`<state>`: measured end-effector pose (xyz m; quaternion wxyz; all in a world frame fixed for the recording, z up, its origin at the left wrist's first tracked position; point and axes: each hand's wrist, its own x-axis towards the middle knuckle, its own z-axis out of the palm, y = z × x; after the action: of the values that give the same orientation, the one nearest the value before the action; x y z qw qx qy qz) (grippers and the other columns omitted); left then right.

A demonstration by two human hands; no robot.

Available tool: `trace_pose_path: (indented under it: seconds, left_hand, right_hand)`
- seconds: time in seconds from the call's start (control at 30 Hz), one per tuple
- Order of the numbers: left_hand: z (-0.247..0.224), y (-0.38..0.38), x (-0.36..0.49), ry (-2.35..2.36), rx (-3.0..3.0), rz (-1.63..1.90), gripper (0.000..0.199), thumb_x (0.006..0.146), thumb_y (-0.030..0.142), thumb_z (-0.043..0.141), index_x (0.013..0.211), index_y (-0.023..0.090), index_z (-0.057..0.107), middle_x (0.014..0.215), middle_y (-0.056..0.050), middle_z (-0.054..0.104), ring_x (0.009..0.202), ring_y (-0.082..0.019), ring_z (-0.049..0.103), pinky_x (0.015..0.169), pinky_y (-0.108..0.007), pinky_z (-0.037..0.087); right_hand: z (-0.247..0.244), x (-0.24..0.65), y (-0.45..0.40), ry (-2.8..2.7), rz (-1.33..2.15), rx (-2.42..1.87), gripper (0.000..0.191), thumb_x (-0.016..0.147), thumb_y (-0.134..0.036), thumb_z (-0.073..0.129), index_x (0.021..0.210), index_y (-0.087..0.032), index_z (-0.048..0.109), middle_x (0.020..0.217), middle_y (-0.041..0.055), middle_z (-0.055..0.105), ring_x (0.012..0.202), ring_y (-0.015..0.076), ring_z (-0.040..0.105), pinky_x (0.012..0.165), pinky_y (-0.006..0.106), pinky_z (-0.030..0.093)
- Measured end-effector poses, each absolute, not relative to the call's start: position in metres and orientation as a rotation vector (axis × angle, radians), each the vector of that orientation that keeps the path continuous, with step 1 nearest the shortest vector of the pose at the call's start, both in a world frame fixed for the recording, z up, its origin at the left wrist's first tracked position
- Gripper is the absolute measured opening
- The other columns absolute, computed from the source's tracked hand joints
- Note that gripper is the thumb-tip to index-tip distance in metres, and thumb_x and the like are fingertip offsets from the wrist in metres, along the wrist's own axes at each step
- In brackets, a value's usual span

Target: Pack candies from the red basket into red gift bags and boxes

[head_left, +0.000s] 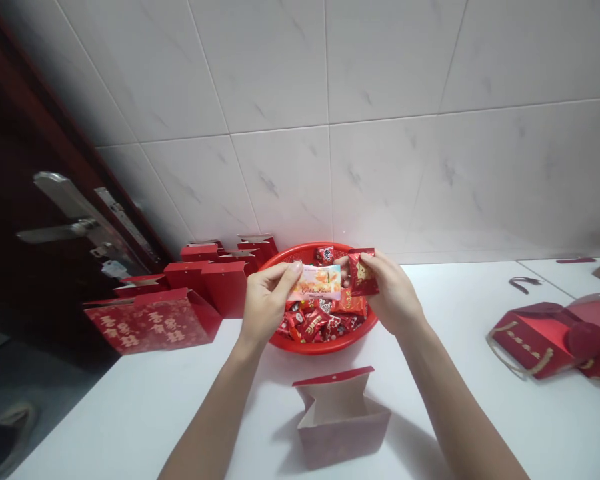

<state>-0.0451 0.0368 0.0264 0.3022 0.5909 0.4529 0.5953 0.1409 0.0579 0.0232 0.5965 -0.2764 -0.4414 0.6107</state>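
Note:
My left hand [269, 297] pinches a pale pink and orange candy packet [319, 283] with printed lettering. In my right hand [393, 293] is a dark red candy packet [363, 275], gripped between thumb and fingers. Both packets are held up close together above a red plastic basket [307, 347]. Several red-wrapped candies [325, 323] fill the basket. Nearer to me, between my forearms, a small paper gift box [344, 433] stands with its top flap raised and its pale inside showing.
Several red gift boxes [225, 287] stand at the left, one with gold lettering [153, 327] in front. Red boxes with rope handles [535, 340] lie at the right, near a dark ribbon piece [525, 283]. A tiled wall [380, 173] backs the white table [450, 313]; a door handle [60, 230] is left.

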Motion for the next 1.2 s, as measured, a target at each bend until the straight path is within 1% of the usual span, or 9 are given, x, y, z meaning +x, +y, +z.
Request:
trace_pose_path:
  seconds: [0.2, 0.4, 0.57, 0.7, 0.77, 0.9, 1.03, 1.1, 1.2]
  left_hand:
    - [0.023, 0.042, -0.039, 1.183, 1.657, 1.44, 0.037, 0.083, 0.049, 0.069, 0.068, 0.017, 0.074, 0.066, -0.003, 0.068, 0.064, -0.018, 0.062, 0.059, -0.027, 0.052]
    - [0.016, 0.049, -0.038, 1.153, 1.74, 1.326, 0.04, 0.086, 0.052, 0.065, 0.072, 0.016, 0.075, 0.067, -0.003, 0.068, 0.067, -0.019, 0.063, 0.067, -0.029, 0.054]
    - [0.01, 0.06, -0.046, 1.263, 1.816, 1.292, 0.038, 0.088, 0.05, 0.063, 0.1, 0.017, 0.078, 0.095, -0.008, 0.077, 0.091, -0.024, 0.07, 0.082, -0.031, 0.054]
    - [0.01, 0.066, -0.06, 1.375, 1.911, 1.113, 0.041, 0.09, 0.049, 0.057, 0.109, 0.018, 0.076, 0.102, -0.009, 0.078, 0.091, -0.025, 0.07, 0.083, -0.033, 0.054]
    - [0.01, 0.068, -0.069, 1.456, 2.017, 0.912, 0.038, 0.089, 0.047, 0.056, 0.104, 0.019, 0.077, 0.101, -0.007, 0.078, 0.088, -0.025, 0.07, 0.081, -0.032, 0.052]
    - [0.004, 0.075, -0.085, 1.466, 2.117, 0.352, 0.03, 0.084, 0.039, 0.058, 0.096, 0.021, 0.077, 0.086, -0.004, 0.077, 0.075, -0.022, 0.068, 0.071, -0.028, 0.048]
    - [-0.012, 0.085, -0.084, 1.396, 2.152, 0.075, 0.022, 0.076, 0.038, 0.065, 0.088, 0.022, 0.074, 0.08, -0.002, 0.074, 0.071, -0.02, 0.064, 0.065, -0.026, 0.042]
    - [-0.021, 0.089, -0.077, 1.384, 2.214, -0.008, 0.02, 0.073, 0.041, 0.068, 0.077, 0.021, 0.068, 0.072, -0.001, 0.068, 0.07, -0.02, 0.06, 0.062, -0.026, 0.038]
    - [-0.029, 0.091, -0.07, 1.388, 2.251, -0.098, 0.031, 0.069, 0.044, 0.071, 0.061, 0.021, 0.052, 0.064, 0.0, 0.058, 0.066, -0.019, 0.054, 0.058, -0.027, 0.033]
  right_hand:
    - [0.022, 0.14, 0.055, -1.136, 1.522, -0.614, 0.019, 0.08, -0.039, 0.071, 0.089, -0.022, 0.068, 0.091, 0.0042, 0.075, 0.083, 0.021, 0.068, 0.075, 0.034, 0.056]
    - [0.015, 0.139, 0.057, -1.414, 1.393, -0.649, 0.02, 0.084, -0.043, 0.07, 0.081, -0.023, 0.067, 0.075, -0.0016, 0.065, 0.072, 0.0157, 0.062, 0.074, 0.032, 0.055]
    - [0.009, 0.141, 0.065, -1.478, 1.22, -0.746, 0.023, 0.085, -0.044, 0.066, 0.083, -0.021, 0.065, 0.074, -0.0008, 0.063, 0.07, 0.0155, 0.059, 0.067, 0.03, 0.051]
    - [0.001, 0.145, 0.075, -1.533, 1.042, -0.888, 0.022, 0.087, -0.043, 0.059, 0.081, -0.021, 0.061, 0.074, -0.0008, 0.061, 0.069, 0.0166, 0.055, 0.065, 0.031, 0.045]
    - [-0.004, 0.145, 0.079, -1.602, 0.955, -0.949, 0.022, 0.087, -0.041, 0.056, 0.077, -0.022, 0.058, 0.069, -0.0017, 0.057, 0.067, 0.0166, 0.052, 0.064, 0.031, 0.041]
    - [-0.016, 0.142, 0.087, -1.766, 0.872, -1.017, 0.022, 0.087, -0.037, 0.051, 0.07, -0.022, 0.049, 0.066, -0.0031, 0.051, 0.064, 0.0155, 0.045, 0.062, 0.031, 0.034]
    - [-0.028, 0.136, 0.093, -1.878, 0.827, -1.098, 0.019, 0.085, -0.033, 0.05, 0.07, -0.023, 0.045, 0.066, -0.003, 0.05, 0.064, 0.016, 0.045, 0.063, 0.031, 0.032]
    - [-0.034, 0.133, 0.096, -1.915, 0.821, -1.151, 0.018, 0.085, -0.03, 0.049, 0.069, -0.023, 0.043, 0.066, -0.0026, 0.05, 0.064, 0.0165, 0.046, 0.063, 0.031, 0.032]
    - [-0.04, 0.132, 0.098, -1.963, 0.827, -1.186, 0.021, 0.084, -0.027, 0.048, 0.065, -0.024, 0.038, 0.064, -0.0019, 0.049, 0.064, 0.017, 0.046, 0.063, 0.031, 0.031]
